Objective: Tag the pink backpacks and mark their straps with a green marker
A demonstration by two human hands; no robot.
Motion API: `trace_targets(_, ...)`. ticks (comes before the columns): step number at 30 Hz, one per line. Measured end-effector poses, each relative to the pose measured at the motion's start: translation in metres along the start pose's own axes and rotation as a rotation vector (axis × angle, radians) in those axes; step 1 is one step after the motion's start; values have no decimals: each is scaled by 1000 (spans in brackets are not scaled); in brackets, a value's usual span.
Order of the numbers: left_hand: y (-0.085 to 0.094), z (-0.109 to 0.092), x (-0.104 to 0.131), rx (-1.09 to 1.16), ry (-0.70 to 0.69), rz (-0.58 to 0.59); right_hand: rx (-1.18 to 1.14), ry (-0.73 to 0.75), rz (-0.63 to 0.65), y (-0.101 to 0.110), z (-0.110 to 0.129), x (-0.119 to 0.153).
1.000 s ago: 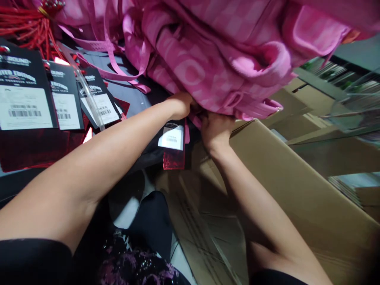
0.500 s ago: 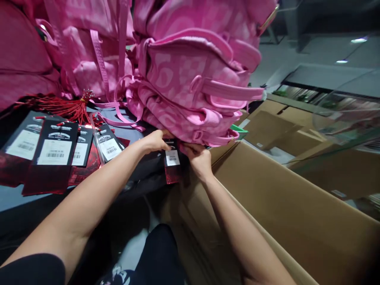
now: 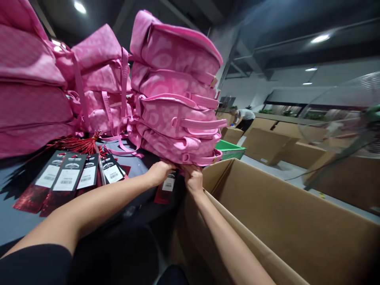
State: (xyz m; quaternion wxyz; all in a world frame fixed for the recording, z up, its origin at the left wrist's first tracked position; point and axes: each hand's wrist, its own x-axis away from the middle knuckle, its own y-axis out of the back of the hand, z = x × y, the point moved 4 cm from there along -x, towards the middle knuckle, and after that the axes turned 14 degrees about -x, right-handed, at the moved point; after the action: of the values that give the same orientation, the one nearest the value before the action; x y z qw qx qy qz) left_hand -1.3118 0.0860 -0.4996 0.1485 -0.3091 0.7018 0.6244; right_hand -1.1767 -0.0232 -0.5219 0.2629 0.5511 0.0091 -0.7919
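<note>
Tag (image 3: pixel 168 184) hangs near-upright, low between left hand (image 3: pixel 160 173) and right hand (image 3: pixel 194 179), nearer the left; whether either grip is clamped, I cannot tell

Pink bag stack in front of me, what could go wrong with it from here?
The tall stack of pink bags might topple if the left hand and right hand tug at its bottom edge. Bags could spill into the open cardboard box nearby. The tag by the left hand might get creased.

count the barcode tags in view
5: leftmost tag, second tag, third tag and fourth tag in a row on the table; fifth tag beside the left hand. More may be hidden.
</note>
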Motion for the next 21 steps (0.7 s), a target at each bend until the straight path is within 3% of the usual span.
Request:
trace_targets(6, -11, -15, -7, -251, -136, -52, 111, 12, 135, 9, -4, -11)
trace_targets(11, -22, -40, -3, -537, -523, -134, 84, -62, 265, 13, -12, -18)
trace_targets(13, -28, -45, -4, -526, -608, -80, 39, -90, 301, 14, -14, -19)
trace_targets(16, -33, -44, -13, -274, -524, 56, -45, -118, 341, 13, -14, -19)
trace_targets(21, -29, -13, -25, 305, -13, 209, -178, -150, 352, 11, -18, -19)
